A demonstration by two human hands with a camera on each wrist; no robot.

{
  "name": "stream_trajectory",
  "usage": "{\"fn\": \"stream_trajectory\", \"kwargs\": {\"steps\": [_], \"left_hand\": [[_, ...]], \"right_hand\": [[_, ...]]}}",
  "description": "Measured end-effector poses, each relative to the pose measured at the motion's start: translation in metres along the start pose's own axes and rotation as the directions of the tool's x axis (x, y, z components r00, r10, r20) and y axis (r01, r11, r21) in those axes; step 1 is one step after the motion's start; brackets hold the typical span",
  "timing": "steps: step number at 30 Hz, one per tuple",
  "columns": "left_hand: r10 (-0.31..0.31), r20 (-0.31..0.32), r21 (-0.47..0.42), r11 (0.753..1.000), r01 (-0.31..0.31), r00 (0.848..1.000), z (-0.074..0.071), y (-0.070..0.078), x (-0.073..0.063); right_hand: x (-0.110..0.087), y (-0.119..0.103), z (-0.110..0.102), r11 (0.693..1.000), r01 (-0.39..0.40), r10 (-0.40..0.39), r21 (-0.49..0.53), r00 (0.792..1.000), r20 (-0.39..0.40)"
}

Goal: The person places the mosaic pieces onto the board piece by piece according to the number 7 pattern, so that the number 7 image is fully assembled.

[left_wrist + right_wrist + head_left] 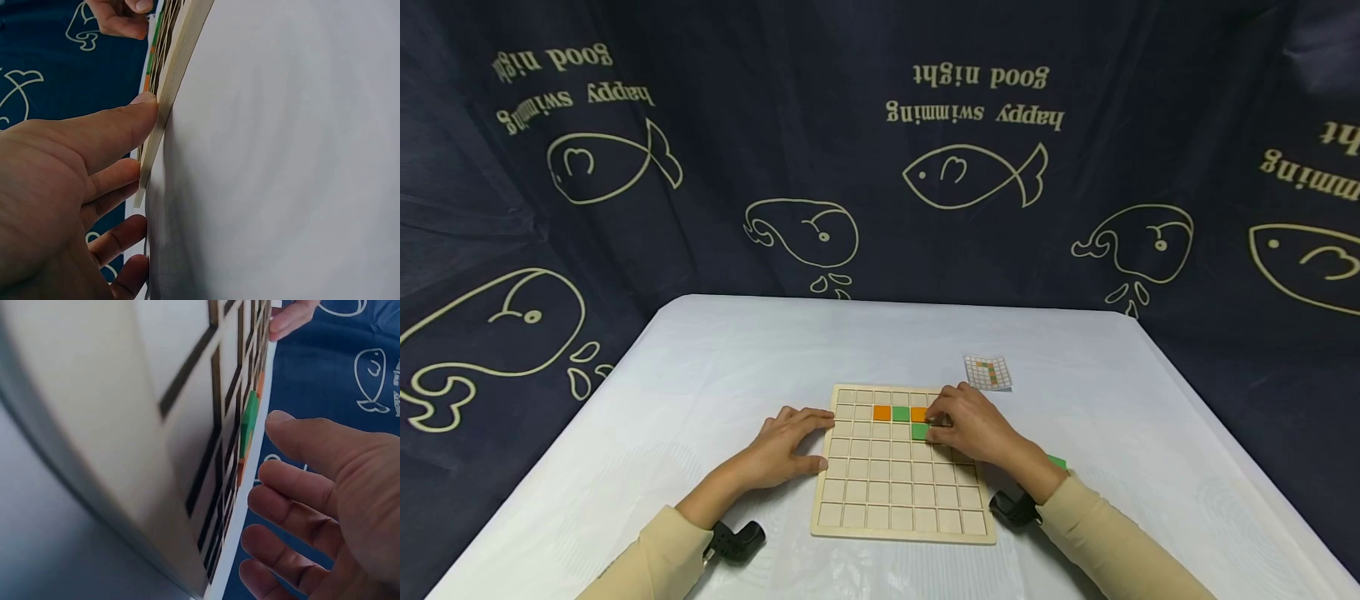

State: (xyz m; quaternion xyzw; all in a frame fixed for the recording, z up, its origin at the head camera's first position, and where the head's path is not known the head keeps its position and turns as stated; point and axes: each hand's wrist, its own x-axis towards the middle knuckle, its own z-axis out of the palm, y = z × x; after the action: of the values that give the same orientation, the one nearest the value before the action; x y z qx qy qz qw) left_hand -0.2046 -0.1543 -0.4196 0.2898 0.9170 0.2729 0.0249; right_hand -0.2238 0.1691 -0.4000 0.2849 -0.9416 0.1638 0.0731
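Observation:
A wooden grid board (880,492) lies on the white table. In its upper rows sit an orange tile (882,412), a green tile (901,413), another orange tile (918,414) and, below that one, a second green tile (920,431). My left hand (778,450) rests its thumb and fingertips against the board's left edge; the left wrist view shows the thumb (125,125) on the rim. Over the upper right of the board is my right hand (973,425), beside the tiles. Its fingers are loosely bent and hold nothing in the right wrist view.
A small card with a printed coloured grid (988,372) lies behind the board at the right. Something green (1057,462) shows past the right forearm, mostly hidden. Dark cloth with fish and whale drawings (820,125) hangs behind the table.

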Motion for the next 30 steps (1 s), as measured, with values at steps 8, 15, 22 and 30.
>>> {"fn": "stream_trajectory", "kwargs": {"steps": [8,15,22,30], "left_hand": [[-0.001,-0.006,0.002,1.0,0.001,1.0,0.0,0.0,0.0],[-0.005,-0.005,0.008,1.0,0.005,1.0,0.0,0.0,0.0],[0.0,-0.003,0.014,1.0,0.0,1.0,0.0,0.0,0.001],[0.005,-0.004,0.019,1.0,-0.005,1.0,-0.001,0.0,0.0]], "right_hand": [[-0.001,0.0,-0.008,0.999,-0.052,0.052,-0.012,0.999,-0.013],[-0.006,0.003,-0.013,0.996,-0.086,0.086,-0.003,0.995,-0.041],[-0.013,0.009,-0.018,0.995,-0.101,0.102,0.022,0.992,-0.075],[-0.023,0.017,-0.026,0.993,-0.111,0.114,0.045,0.99,-0.078]]}}
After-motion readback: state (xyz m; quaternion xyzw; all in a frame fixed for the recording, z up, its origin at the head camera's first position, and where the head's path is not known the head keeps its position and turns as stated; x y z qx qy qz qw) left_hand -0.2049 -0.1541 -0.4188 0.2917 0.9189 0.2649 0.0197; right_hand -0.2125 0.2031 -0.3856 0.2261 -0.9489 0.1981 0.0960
